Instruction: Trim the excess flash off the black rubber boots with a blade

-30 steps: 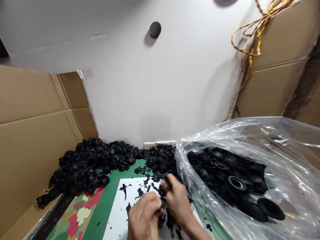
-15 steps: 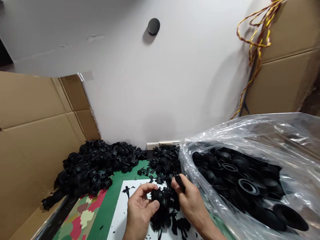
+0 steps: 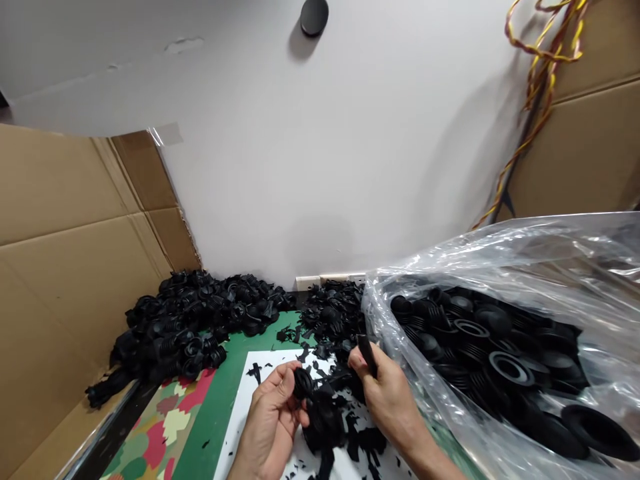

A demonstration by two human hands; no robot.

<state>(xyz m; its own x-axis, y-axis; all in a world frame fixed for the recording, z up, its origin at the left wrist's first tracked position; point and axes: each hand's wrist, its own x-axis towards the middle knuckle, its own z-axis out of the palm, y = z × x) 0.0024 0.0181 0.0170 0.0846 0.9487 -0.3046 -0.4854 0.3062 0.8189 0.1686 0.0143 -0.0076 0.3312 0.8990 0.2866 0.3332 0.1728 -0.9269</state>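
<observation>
My left hand [image 3: 273, 413] pinches a small ribbed black rubber boot [image 3: 302, 383] between thumb and fingers, above a white sheet [image 3: 240, 407]. To its right, my right hand [image 3: 387, 387] is closed around a narrow black piece [image 3: 367, 355] that sticks up past the thumb; its kind is unclear. A gap separates the two hands. Below and between them, a clump of black rubber parts [image 3: 325, 420] and torn black scraps [image 3: 367, 443] lies on the sheet.
Black rubber pieces [image 3: 190, 320] are heaped at the left by a cardboard panel [image 3: 65, 200]. Smaller scraps [image 3: 333, 313] pile against the wall. A clear plastic bag [image 3: 400, 360] at the right holds ribbed black parts [image 3: 470, 353]. Twisted yellow-brown wires [image 3: 543, 100] hang at upper right.
My left hand has rolled so the palm faces up more, turning the rubber boot. My right hand has moved slightly right, away from it. The whole view has shifted a little.
</observation>
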